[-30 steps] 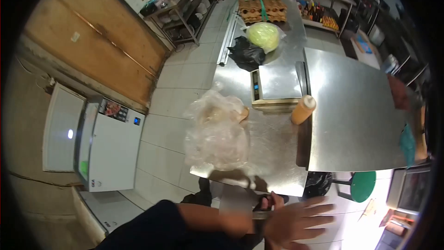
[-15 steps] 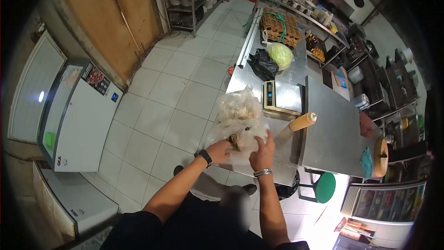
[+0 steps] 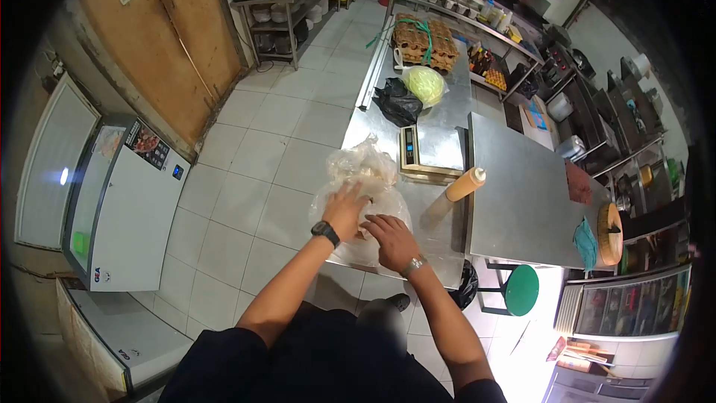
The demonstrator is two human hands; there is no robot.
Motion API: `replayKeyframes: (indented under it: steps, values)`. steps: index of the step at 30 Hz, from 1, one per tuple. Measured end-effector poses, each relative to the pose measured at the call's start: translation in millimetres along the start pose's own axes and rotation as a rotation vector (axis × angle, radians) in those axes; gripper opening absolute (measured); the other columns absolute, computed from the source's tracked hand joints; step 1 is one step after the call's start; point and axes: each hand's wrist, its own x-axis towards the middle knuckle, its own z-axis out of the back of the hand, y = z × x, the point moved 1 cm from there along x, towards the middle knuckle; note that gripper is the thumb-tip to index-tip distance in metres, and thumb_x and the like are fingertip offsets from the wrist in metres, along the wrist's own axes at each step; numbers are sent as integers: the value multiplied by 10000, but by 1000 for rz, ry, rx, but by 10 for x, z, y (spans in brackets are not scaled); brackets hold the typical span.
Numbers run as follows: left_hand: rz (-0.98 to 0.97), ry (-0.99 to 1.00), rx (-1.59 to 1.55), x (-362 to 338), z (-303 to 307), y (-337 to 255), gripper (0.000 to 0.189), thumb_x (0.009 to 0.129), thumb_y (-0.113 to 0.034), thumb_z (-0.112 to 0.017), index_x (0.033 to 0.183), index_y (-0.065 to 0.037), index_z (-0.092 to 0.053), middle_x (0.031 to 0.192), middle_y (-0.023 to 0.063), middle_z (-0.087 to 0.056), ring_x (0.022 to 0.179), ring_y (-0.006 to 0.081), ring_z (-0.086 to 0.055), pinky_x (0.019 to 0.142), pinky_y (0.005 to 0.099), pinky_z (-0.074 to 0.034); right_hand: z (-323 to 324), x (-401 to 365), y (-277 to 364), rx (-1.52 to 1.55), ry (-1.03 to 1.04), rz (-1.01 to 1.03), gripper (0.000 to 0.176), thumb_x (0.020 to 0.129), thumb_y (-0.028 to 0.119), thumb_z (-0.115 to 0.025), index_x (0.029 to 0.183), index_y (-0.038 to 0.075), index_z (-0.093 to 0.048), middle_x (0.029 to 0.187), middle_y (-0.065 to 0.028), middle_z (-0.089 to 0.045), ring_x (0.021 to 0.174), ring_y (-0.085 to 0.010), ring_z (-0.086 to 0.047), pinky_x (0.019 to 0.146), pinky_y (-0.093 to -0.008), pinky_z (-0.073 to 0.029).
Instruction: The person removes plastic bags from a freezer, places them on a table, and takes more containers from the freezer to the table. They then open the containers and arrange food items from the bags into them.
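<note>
On the near end of the steel table lies a clear plastic bag, partly spread out, with something small and brownish between my hands that I cannot make out. Just beyond it a second, crumpled clear bag has pale contents. My left hand rests on the plastic, its fingers stretched forward. At the bag's right side my right hand lies palm down, fingers extended toward the left one. Both palms are hidden from above.
A digital scale and an orange squeeze bottle stand right of the bags. Farther back are a black bag, a cabbage and tied egg trays. A green stool stands at the lower right; a white freezer at the left.
My left hand has moved forward, up onto the plastic. My right hand has turned inward, its fingers now pointing left over the bag. The camera view has shifted slightly.
</note>
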Motion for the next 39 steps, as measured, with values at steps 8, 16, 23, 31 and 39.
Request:
replayKeyframes:
  steps: [8,16,23,31,39]
  values:
    - [-57,219,75,-119,307,263,599,662,49,-666,1213,-187,-658,1608,119,-186,1461,398,-189,1088,538,-315,-483,90,-509,-405,698,-728,441,918,468,-557,1190,133,-646,1205,-155,-635,1073,-299,-645,863,-425,-522]
    - [-299,251,-62,-406,317,97,683,671,95,-580,1310,-145,-550,1590,130,-209,1351,393,-359,1077,415,-403,382,220,-413,-367,157,-614,285,926,158,-444,1018,179,-713,877,-103,-692,766,-327,-689,667,-481,-529]
    - [125,32,-119,-315,179,-144,806,682,47,-583,1439,66,-308,1578,138,-221,1215,391,-465,982,457,-467,779,-51,-182,-546,356,-451,296,916,184,-458,847,199,-745,847,-46,-697,885,-235,-631,863,-423,-415]
    - [121,3,-284,-343,172,-508,941,667,86,-595,1505,34,-169,1619,143,-65,1261,375,-479,827,412,-558,719,-566,-299,-654,480,-352,210,810,146,-554,758,187,-753,897,-6,-702,935,-199,-596,844,-389,-372]
    - [-24,-21,-385,-408,495,-923,1035,608,151,-509,1537,-11,-84,1619,160,-60,1351,410,-381,849,395,-538,736,-649,-199,-624,354,-553,229,841,139,-530,982,131,-710,970,-48,-652,994,-233,-574,893,-426,-363]
